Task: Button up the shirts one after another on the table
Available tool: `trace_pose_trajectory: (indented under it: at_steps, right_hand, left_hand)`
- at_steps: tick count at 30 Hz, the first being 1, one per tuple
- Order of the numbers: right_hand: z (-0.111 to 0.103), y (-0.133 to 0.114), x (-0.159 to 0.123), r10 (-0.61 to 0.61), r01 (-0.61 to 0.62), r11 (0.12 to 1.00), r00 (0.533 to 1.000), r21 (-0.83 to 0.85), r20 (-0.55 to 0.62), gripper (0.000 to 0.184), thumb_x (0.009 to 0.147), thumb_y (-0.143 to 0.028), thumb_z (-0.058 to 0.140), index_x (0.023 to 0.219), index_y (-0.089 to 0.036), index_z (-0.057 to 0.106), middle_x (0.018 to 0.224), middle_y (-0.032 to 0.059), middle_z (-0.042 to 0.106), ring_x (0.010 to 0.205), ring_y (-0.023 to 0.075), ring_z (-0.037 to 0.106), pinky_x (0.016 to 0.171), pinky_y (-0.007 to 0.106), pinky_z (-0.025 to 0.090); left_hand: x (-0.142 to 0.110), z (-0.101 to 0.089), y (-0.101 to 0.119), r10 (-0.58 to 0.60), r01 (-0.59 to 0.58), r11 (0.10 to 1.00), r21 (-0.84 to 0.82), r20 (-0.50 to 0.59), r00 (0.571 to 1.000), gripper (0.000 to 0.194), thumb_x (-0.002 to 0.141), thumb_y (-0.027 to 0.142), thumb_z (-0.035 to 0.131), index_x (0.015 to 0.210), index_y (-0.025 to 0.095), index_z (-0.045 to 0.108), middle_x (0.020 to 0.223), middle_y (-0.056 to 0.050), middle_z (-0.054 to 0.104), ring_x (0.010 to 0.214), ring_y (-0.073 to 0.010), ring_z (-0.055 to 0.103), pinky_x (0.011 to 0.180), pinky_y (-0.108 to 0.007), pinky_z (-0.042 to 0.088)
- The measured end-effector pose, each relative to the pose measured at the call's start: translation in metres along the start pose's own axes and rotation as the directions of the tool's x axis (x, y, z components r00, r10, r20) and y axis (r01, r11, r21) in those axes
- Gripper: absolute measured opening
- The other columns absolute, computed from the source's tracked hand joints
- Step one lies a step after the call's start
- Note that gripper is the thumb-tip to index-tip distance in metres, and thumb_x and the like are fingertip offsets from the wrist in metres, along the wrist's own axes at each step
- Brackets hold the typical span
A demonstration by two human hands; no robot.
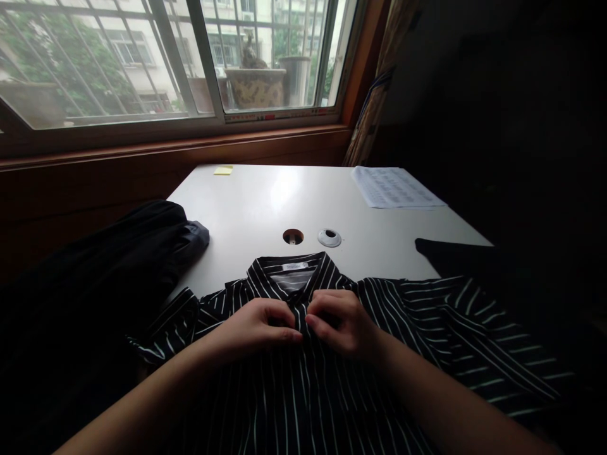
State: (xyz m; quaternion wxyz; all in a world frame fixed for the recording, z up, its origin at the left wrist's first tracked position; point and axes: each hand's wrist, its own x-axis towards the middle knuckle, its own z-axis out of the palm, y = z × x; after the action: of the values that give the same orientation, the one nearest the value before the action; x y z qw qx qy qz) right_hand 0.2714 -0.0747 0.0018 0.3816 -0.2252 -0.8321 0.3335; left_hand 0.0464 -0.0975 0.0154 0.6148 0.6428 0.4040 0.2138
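Note:
A black shirt with white stripes [284, 404] lies front side up across the near part of the table, its collar pointing away from me and a white label showing inside the neck. My left hand [268, 323] is at the front placket just below the collar, thumb and fingers closed on the cloth. Facing it from the other side of the placket, my right hand [339, 321] pinches the fabric with curled fingers. Only a narrow strip of shirt shows between the hands. Any button there is too small to make out.
Dark clothing [109, 259] is heaped at the left. Printed sheets [396, 188] lie at the table's [237, 208] back right, a yellow sticky note [223, 170] at the back left. A cable hole [293, 237] and its round cover [329, 237] sit beyond the collar. A barred window stands behind.

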Motion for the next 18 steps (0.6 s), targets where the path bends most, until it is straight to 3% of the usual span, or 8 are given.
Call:
trace_pose_trajectory:
  at_steps: [4, 10, 14, 18]
  right_hand:
    - [0.0, 0.001, 0.0, 0.035, -0.037, 0.998, 0.998, 0.051, 0.044, 0.014, 0.088, -0.019, 0.058, 0.074, -0.017, 0.061, 0.065, -0.0007, 0.056, 0.059, 0.0113, 0.052, 0.057, 0.025, 0.04]
    - [-0.005, -0.003, 0.008, 0.163, -0.165, 0.986, 0.98, 0.009, 0.117, 0.015, 0.09, -0.025, 0.059, 0.079, -0.017, 0.065, 0.07, 0.0003, 0.062, 0.063, 0.0121, 0.056, 0.061, 0.025, 0.043]
    - [-0.023, -0.018, 0.018, 0.364, -0.347, 0.931, 0.897, -0.108, 0.25, 0.014, 0.091, -0.03, 0.063, 0.087, -0.018, 0.069, 0.076, 0.0007, 0.067, 0.067, 0.0121, 0.059, 0.06, 0.024, 0.044]
    - [-0.03, -0.038, 0.013, 0.512, -0.498, 0.858, 0.805, -0.129, 0.3, 0.013, 0.09, -0.031, 0.065, 0.087, -0.02, 0.071, 0.075, 0.0, 0.069, 0.065, 0.0115, 0.06, 0.056, 0.023, 0.044]
  left_hand:
    - [-0.001, 0.001, -0.001, -0.086, 0.087, 0.994, -0.059, 0.018, 0.996, 0.027, 0.082, 0.04, 0.075, 0.085, 0.013, 0.071, 0.073, 0.0, 0.061, 0.065, -0.0118, 0.054, 0.059, -0.022, 0.042]
    - [-0.002, 0.001, 0.003, -0.092, 0.092, 0.996, 0.007, -0.004, 0.996, 0.025, 0.084, 0.038, 0.071, 0.084, 0.014, 0.072, 0.074, 0.0, 0.064, 0.07, -0.013, 0.057, 0.064, -0.023, 0.042]
    - [-0.003, 0.001, 0.004, -0.086, 0.086, 0.996, 0.031, -0.008, 0.996, 0.023, 0.083, 0.037, 0.071, 0.083, 0.014, 0.071, 0.074, 0.0, 0.063, 0.07, -0.013, 0.055, 0.064, -0.023, 0.041]
    - [-0.003, 0.001, 0.006, -0.071, 0.073, 0.994, 0.08, -0.024, 0.997, 0.022, 0.081, 0.037, 0.072, 0.085, 0.015, 0.07, 0.078, 0.0, 0.062, 0.074, -0.014, 0.055, 0.066, -0.023, 0.041]
